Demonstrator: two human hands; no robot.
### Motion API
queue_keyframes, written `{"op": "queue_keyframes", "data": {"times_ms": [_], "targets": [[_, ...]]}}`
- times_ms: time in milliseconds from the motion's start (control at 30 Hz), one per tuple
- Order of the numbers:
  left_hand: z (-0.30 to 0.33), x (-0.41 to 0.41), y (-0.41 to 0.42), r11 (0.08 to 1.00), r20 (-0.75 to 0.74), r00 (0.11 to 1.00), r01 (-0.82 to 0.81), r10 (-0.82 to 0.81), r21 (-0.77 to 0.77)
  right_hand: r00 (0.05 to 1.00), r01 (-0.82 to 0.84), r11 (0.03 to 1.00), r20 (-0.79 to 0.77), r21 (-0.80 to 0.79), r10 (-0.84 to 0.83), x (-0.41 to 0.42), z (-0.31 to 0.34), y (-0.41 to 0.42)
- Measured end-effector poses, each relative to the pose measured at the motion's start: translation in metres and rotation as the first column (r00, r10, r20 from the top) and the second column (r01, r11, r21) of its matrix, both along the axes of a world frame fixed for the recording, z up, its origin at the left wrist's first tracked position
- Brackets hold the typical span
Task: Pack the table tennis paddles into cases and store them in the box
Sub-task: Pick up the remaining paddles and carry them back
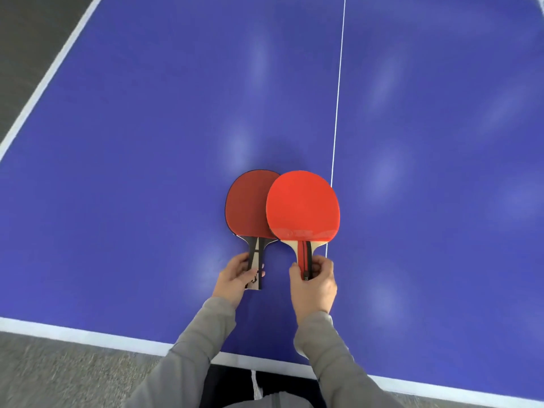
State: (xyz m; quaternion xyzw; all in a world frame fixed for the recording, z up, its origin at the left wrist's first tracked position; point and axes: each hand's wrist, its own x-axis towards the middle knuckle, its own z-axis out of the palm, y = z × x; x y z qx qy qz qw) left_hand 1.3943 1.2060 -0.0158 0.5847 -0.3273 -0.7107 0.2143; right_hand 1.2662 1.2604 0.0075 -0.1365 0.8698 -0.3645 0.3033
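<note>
**Two paddles, held over blue table**

My left hand (237,273) grips the dark red paddle (250,203) by its handle; my right hand (313,279) grips the bright red paddle (303,206), its blade overlapping the other. Beneath: blue table (132,172), white edge lines, white centre line (338,92). Grey floor (73,375) beside it.

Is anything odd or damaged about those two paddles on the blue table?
Nothing looks damaged. The bright red paddle, gripped by the right hand, overlaps the right edge of the darker red paddle, held by the left hand. Both lie over the table. No case or box shows.
</note>
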Motion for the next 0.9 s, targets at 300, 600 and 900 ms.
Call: {"op": "queue_keyframes", "data": {"times_ms": [300,600,900], "targets": [[-0.013,0.015,-0.009,0.99,-0.07,0.987,0.143,-0.144,-0.019,0.996,-0.088,0.995,-0.029,0.055,0.089,0.054,-0.006,-0.039],[-0.018,0.024,-0.02,0.97,-0.278,0.959,0.116,-0.054,0.214,0.987,-0.098,0.988,-0.115,0.119,0.111,0.077,-0.016,-0.045],[-0.016,0.025,-0.025,0.954,-0.299,0.954,0.101,-0.012,0.284,0.979,-0.125,0.989,-0.151,0.082,0.136,0.078,-0.017,-0.04]]}}
